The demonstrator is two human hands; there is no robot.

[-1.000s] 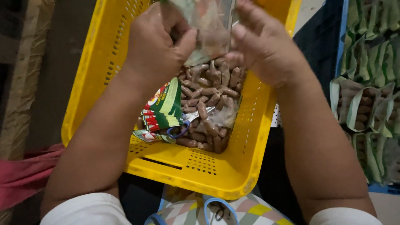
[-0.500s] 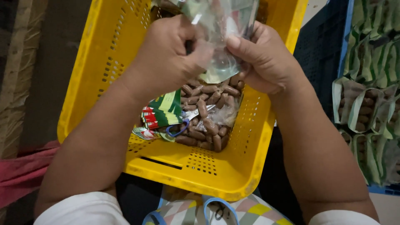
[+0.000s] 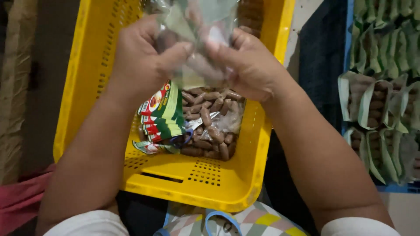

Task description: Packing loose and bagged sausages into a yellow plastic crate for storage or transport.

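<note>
Both my hands hold a clear plastic bag [image 3: 199, 26] above a yellow perforated crate [image 3: 192, 183]. My left hand [image 3: 144, 61] pinches the bag's left side and my right hand [image 3: 247, 63] pinches its right side, thumbs almost touching. Below the hands, inside the crate, lies a heap of brown oblong snacks [image 3: 210, 131] on clear plastic. A stack of green and red printed labels [image 3: 162, 116] lies next to the heap, on its left.
A blue tray [image 3: 385, 105] at the right holds several packed bags of the brown snacks with green labels. Pink cloth [image 3: 19, 205] lies at the lower left. A patterned cloth [image 3: 245, 220] sits under the crate's near edge.
My hands have closed in on the clear bag from apart and now grip it together at its middle. The bag has come lower and nearer the camera.
</note>
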